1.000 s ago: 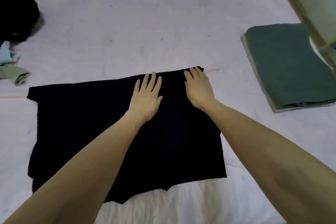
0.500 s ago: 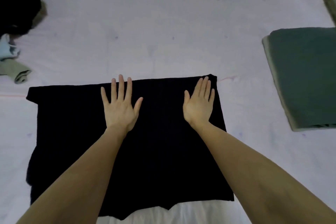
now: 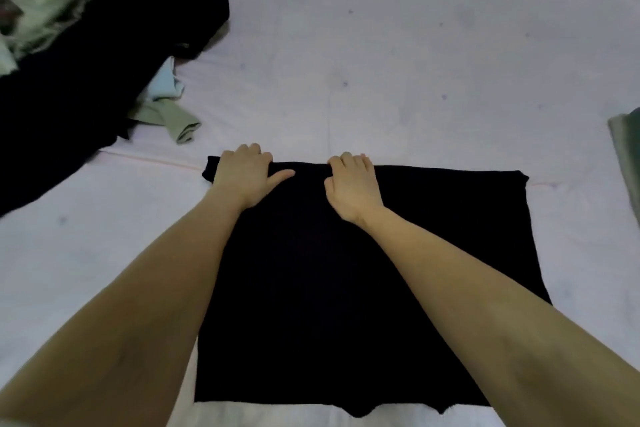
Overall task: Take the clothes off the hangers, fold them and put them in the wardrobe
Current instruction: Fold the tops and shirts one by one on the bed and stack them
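Where fingertips curl over its far edge, hidden, left hand (image 3: 244, 177) and right hand (image 3: 353, 184) grip black garment (image 3: 433, 236) flat on bed (image 3: 415, 45); clothes pile (image 3: 69, 55) far left, cut off.

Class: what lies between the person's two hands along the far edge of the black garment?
Only the black garment itself: its far edge spans left hand to right hand, head view.

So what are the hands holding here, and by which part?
Both hold the black garment by its far edge: the left hand near the far left corner, the right hand further along it, fingers curled over the edge.
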Available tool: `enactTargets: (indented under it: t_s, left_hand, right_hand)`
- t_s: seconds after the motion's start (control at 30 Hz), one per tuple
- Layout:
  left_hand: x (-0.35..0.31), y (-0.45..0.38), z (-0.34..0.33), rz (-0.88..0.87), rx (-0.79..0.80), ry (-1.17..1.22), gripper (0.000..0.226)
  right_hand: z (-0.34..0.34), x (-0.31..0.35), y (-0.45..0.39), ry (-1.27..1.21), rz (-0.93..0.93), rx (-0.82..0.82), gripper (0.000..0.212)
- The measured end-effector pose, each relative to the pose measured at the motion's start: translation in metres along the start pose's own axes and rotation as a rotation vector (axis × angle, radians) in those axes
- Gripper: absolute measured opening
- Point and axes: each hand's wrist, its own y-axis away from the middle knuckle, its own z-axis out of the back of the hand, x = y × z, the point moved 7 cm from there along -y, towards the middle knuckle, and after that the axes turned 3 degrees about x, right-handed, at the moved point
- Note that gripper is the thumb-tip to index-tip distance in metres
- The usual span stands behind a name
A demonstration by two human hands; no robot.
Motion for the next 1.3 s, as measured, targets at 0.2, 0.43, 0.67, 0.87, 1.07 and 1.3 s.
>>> enactTargets:
  t_s: [0.2, 0.43, 0.67, 0.87, 1.07, 1.3]
  left_hand:
    - [0.021, -0.001, 0.029, -0.147, -0.136, 0.048, 0.055]
    - [0.062, 0.016, -0.014, 0.242, -0.271, 0.35, 0.053]
    - [0.073, 0.074, -0.068, 0.487, 0.144, 1.242, 0.056]
    - [0.037, 0.087, -0.048, 0.07, 0.143, 1.246, 0.073]
    - [-0.009, 0.093, -0.011, -0.027, 0.148, 1.408, 0.059]
    - [-0.021, 0.099, -0.006, -0.05, 0.19, 1.362, 0.058]
  right_hand:
    - [-0.001, 0.008, -0.009, 0.078, 0.003, -0.073, 0.035]
    - [-0.015, 0.016, 0.009, -0.163, -0.295, -0.269, 0.055]
    - [-0.039, 0.049, 0.042, -0.51, -0.339, -0.209, 0.06]
    - [-0.017, 0.005, 0.027, -0.595, -0.411, -0.159, 0.055]
    - [-0.016, -0.004, 0.037, -0.982, -0.441, -0.075, 0.057]
    - [-0.021, -0.008, 0.061, -1.302, -0.53, -0.026, 0.066]
